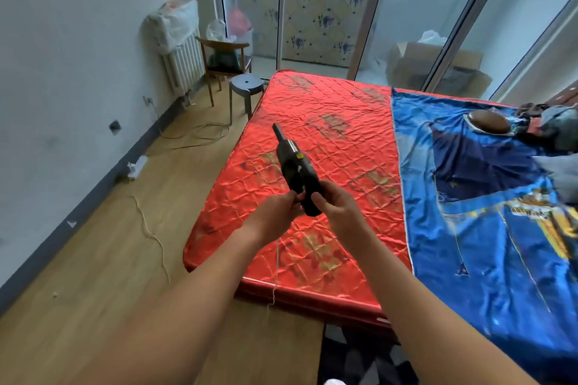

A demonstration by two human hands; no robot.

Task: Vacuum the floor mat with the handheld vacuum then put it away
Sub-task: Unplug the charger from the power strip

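1. Head view: the handheld vacuum [297,172] is held in the air over the red mattress [337,122], near its left edge. The right hand [339,209] has its fingers wrapped round the rear grip, and the left hand [275,212] pinches beside it.
2. It looks rigid and light, probably manageable with one hand. It is best held by the grip, not the thin nozzle.
3. A dark patterned patch [359,353], possibly the mat, is cut off at the bottom edge.

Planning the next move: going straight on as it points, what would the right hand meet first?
The right hand grips the vacuum; straight ahead, probably the red mattress first, though depth is unclear.
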